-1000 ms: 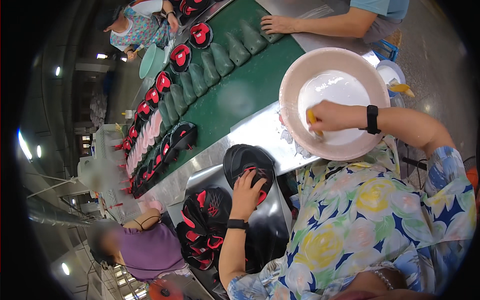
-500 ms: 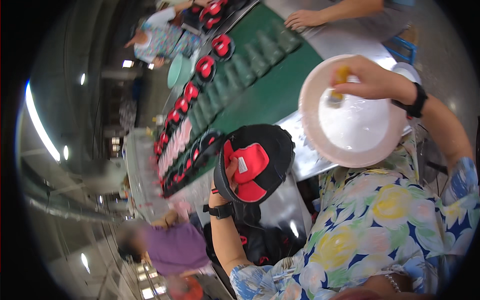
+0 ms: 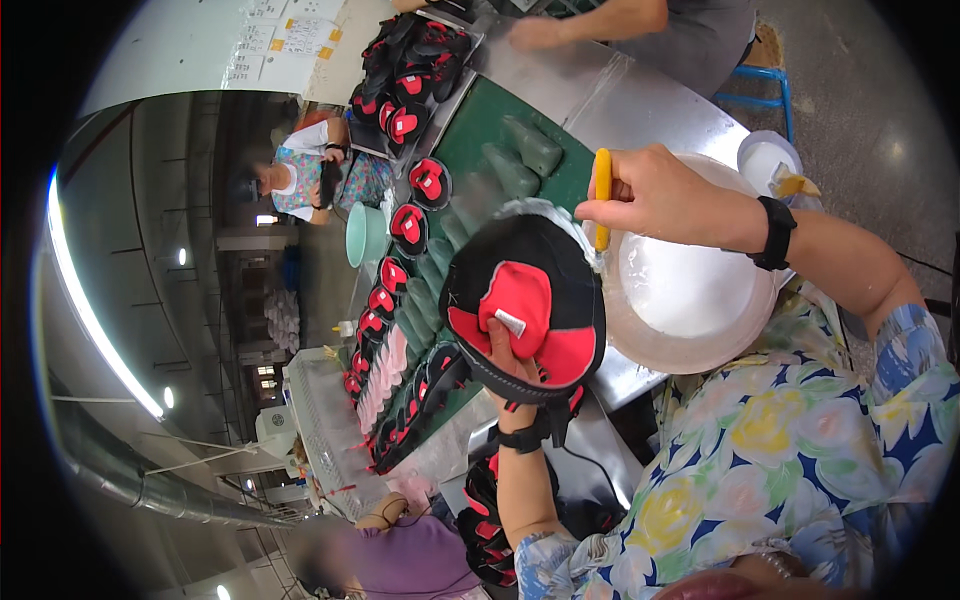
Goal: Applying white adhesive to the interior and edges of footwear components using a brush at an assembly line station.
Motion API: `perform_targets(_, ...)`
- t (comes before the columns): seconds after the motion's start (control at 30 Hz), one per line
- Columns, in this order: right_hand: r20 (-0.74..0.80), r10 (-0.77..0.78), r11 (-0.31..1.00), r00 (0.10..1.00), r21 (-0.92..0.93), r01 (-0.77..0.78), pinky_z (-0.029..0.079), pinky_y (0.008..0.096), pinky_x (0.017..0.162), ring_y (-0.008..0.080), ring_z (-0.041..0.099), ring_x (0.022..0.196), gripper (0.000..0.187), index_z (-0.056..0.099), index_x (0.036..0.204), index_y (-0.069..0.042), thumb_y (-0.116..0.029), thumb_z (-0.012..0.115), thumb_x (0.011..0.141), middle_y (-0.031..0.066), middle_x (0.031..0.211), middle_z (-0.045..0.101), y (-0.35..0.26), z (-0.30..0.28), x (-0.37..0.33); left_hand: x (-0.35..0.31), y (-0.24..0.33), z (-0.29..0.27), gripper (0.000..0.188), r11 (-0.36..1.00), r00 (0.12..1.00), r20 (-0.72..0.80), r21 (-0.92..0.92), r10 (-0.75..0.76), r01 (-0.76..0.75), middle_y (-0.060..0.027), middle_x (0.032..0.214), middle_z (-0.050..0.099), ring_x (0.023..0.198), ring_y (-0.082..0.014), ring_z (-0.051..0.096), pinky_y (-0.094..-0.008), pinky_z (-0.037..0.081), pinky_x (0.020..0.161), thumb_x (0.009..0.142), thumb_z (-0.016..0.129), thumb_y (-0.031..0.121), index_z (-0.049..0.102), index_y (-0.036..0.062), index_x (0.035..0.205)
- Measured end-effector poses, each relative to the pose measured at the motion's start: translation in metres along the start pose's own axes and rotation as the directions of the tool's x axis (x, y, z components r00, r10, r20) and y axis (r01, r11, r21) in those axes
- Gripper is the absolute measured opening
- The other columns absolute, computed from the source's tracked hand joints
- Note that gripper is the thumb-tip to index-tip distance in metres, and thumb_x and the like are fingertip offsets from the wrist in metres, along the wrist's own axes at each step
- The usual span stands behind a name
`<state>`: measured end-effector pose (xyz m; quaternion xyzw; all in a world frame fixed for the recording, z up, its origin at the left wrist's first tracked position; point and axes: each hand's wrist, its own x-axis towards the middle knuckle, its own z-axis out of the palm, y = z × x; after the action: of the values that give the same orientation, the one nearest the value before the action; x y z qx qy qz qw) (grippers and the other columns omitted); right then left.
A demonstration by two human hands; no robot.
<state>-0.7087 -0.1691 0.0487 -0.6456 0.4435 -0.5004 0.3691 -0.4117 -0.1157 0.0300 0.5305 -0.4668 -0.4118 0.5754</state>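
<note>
My left hand [image 3: 508, 362] grips a black and red shoe upper [image 3: 515, 245] from below, thumb on its red inside. A wet white band runs along the upper's far edge. In my right hand [image 3: 680, 200] is a yellow-handled brush [image 3: 602, 195], held upright between thumb and fingers at the upper's right edge. Its bristle end, low against the edge, is hard to make out. Below my right wrist stands a wide pale pink basin [image 3: 640, 345] with white liquid [image 3: 680, 285] in it; my right forearm passes over it.
A green belt [image 3: 480, 110] carries several grey-green shoe lasts [image 3: 530, 145], black-red uppers [image 3: 408, 228] and pink pieces [image 3: 385, 360]. A small white tub [image 3: 768, 160] stands beyond the basin. A mint bowl [image 3: 367, 235] is across the belt. Co-workers sit at the far side, left and top.
My right hand has moved left from over the basin, bringing the brush to the upper's edge. The upper has come up and right, nearer the basin. The view has turned somewhat.
</note>
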Motion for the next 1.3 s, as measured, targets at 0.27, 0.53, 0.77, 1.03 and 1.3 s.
perform_targets(0.27,0.041,0.079,0.99,0.996,0.113,-0.083,0.051,0.037,0.058,0.0316,0.067,0.062,0.04,0.063,0.083,0.007,-0.031,0.073,0.085,0.0225,0.07,0.066,0.007,0.021,-0.021,0.006,-0.025,0.021,0.035,0.794,0.815,0.072,0.188,0.575,-0.578,-0.0109,0.124,0.064,0.11,-0.0214,0.062,-0.0361,0.048,0.099,0.097,0.061,0.002,0.057,-0.0018,0.132)
perform_targets(0.53,0.109,0.192,0.906,0.975,0.362,-0.218,0.047,0.0278,0.056,0.0131,0.063,0.063,0.032,0.065,0.087,0.006,-0.026,0.073,0.087,0.0106,0.07,0.067,0.006,0.011,-0.036,0.02,-0.011,0.011,0.043,0.679,0.779,0.082,0.439,0.622,-0.588,-0.0172,0.133,0.059,0.119,-0.0268,0.06,-0.0385,0.049,0.101,0.092,0.066,0.003,0.057,0.0022,0.134)
perform_targets(0.77,0.115,-0.269,0.954,0.956,0.168,0.248,0.053,0.0328,0.077,0.0226,0.068,0.088,0.013,0.067,0.099,-0.004,-0.008,0.071,0.088,0.0078,0.092,0.071,0.019,-0.008,-0.029,0.003,-0.046,-0.052,0.033,0.881,0.838,0.545,0.4,-0.006,-0.254,-0.0177,0.134,0.059,0.119,-0.026,0.061,-0.0375,0.049,0.104,0.094,0.064,0.014,0.065,0.0007,0.125)
perform_targets(1.03,0.168,-0.793,0.604,0.585,0.338,0.722,0.054,0.0354,0.078,0.0275,0.066,0.091,0.013,0.065,0.093,-0.006,-0.004,0.07,0.081,0.0075,0.093,0.068,-0.001,0.039,-0.021,-0.028,-0.063,-0.012,0.036,0.873,0.735,0.573,-0.067,-0.362,0.483,-0.0176,0.133,0.06,0.12,-0.0269,0.061,-0.0395,0.047,0.106,0.096,0.062,0.018,0.063,-0.0001,0.127)
perform_targets(1.3,0.401,-0.493,0.864,0.772,0.124,0.487,0.051,0.0399,0.074,0.0297,0.065,0.079,0.01,0.063,0.087,-0.003,-0.013,0.066,0.088,0.0122,0.084,0.066,0.019,0.017,-0.02,-0.033,-0.066,-0.018,0.04,0.367,0.555,0.667,-0.418,-0.498,0.831,-0.0167,0.132,0.061,0.12,-0.0283,0.061,-0.041,0.048,0.105,0.098,0.061,0.017,0.057,-0.0004,0.134)
